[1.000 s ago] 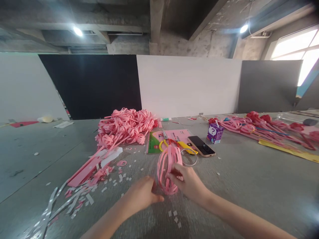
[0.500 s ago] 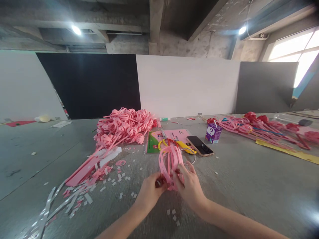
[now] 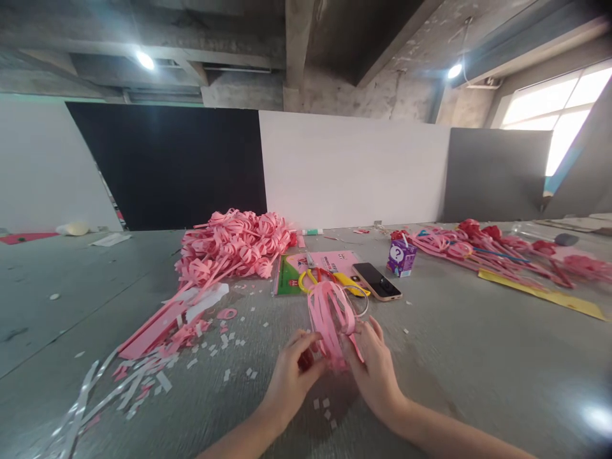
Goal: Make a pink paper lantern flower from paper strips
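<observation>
In the head view, the left hand (image 3: pixel 294 370), held apart from the pink paper loops (image 3: pixel 329 315) one second earlier, has been brought in against their lower left side, and the loops are now drawn narrower. They are held upright above the grey table (image 3: pixel 444 357), between the two hands.

Just behind the loops, a thin ring (image 3: pixel 367 306), scissors (image 3: pixel 325 275) and a yellow-handled tool (image 3: pixel 352 284) are crowded together, the last two lying on a pink and green folder (image 3: pixel 289 274). A phone (image 3: pixel 377 281) and a purple carton (image 3: pixel 402 258) are set to the right. To the left, a pile of pink paper tassels (image 3: pixel 234 242) and white scraps (image 3: pixel 227 341) are seen.

The left thumb and forefinger are curved toward each other at the lower end; whether paper is pinched there cannot be told through the blur. By the right hand (image 3: pixel 375 370), a strip is pinched at the lower right, its other fingers bent.
</observation>
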A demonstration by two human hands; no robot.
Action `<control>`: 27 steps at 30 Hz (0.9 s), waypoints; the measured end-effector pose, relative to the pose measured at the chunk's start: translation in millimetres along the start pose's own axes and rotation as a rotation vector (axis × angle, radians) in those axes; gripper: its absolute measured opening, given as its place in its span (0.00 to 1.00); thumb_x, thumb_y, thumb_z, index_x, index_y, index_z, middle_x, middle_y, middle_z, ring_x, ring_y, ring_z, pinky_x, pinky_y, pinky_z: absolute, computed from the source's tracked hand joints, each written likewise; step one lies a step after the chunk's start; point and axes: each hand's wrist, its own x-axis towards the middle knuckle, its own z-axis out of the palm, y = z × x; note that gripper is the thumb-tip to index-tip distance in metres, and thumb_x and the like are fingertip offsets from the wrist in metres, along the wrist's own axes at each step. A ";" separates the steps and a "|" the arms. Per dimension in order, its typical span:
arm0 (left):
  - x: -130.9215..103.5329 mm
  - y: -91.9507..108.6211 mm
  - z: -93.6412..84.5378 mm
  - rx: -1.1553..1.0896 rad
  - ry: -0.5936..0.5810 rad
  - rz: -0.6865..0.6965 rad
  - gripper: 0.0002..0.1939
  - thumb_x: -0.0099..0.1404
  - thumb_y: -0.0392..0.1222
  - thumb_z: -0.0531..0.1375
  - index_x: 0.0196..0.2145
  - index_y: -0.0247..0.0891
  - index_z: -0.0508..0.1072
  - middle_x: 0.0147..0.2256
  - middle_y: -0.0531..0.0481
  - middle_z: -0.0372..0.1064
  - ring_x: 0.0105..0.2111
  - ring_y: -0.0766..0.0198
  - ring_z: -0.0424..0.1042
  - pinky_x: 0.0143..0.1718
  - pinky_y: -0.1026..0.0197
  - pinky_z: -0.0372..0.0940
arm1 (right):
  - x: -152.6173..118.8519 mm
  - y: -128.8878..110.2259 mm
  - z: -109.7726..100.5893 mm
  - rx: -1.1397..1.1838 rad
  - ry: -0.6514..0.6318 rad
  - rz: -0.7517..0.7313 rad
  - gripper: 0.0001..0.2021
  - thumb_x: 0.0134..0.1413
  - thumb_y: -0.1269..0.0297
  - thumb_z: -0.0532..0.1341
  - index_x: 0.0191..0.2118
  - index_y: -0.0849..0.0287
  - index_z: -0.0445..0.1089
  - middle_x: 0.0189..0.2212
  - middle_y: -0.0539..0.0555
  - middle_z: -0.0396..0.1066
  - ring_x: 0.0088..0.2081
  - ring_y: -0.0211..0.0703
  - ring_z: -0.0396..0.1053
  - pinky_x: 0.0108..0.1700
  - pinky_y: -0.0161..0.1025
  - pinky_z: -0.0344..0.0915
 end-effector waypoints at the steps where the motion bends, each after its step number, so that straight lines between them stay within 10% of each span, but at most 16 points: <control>1: -0.4 0.2 0.0 -0.003 -0.013 0.001 0.09 0.56 0.37 0.57 0.37 0.39 0.68 0.28 0.54 0.55 0.25 0.68 0.58 0.26 0.68 0.53 | -0.1 1.2 0.8 0.010 0.010 0.015 0.05 0.52 0.73 0.49 0.29 0.56 0.56 0.25 0.47 0.63 0.29 0.38 0.63 0.50 0.49 0.51; 7: -0.1 0.9 0.6 -0.021 -0.059 0.002 0.08 0.56 0.41 0.58 0.35 0.40 0.70 0.29 0.54 0.55 0.25 0.68 0.58 0.26 0.67 0.53 | -2.2 5.5 3.8 0.047 0.118 0.092 0.05 0.48 0.72 0.51 0.33 0.57 0.57 0.28 0.52 0.65 0.31 0.41 0.65 0.36 0.39 0.61; 14: 4.7 0.1 -0.5 -0.075 -0.039 -0.036 0.08 0.54 0.44 0.58 0.31 0.38 0.71 0.26 0.55 0.56 0.25 0.67 0.57 0.27 0.67 0.52 | 1.1 0.2 -1.6 0.027 -0.062 0.051 0.08 0.49 0.75 0.50 0.29 0.56 0.62 0.25 0.46 0.68 0.29 0.37 0.66 0.53 0.53 0.44; 27: 7.1 4.9 -3.6 -0.266 -0.054 -0.170 0.11 0.53 0.45 0.57 0.20 0.35 0.68 0.22 0.56 0.56 0.24 0.67 0.56 0.27 0.66 0.50 | 0.6 3.5 -1.4 0.155 -0.118 0.070 0.09 0.50 0.72 0.54 0.34 0.55 0.71 0.33 0.52 0.73 0.35 0.42 0.70 0.56 0.54 0.43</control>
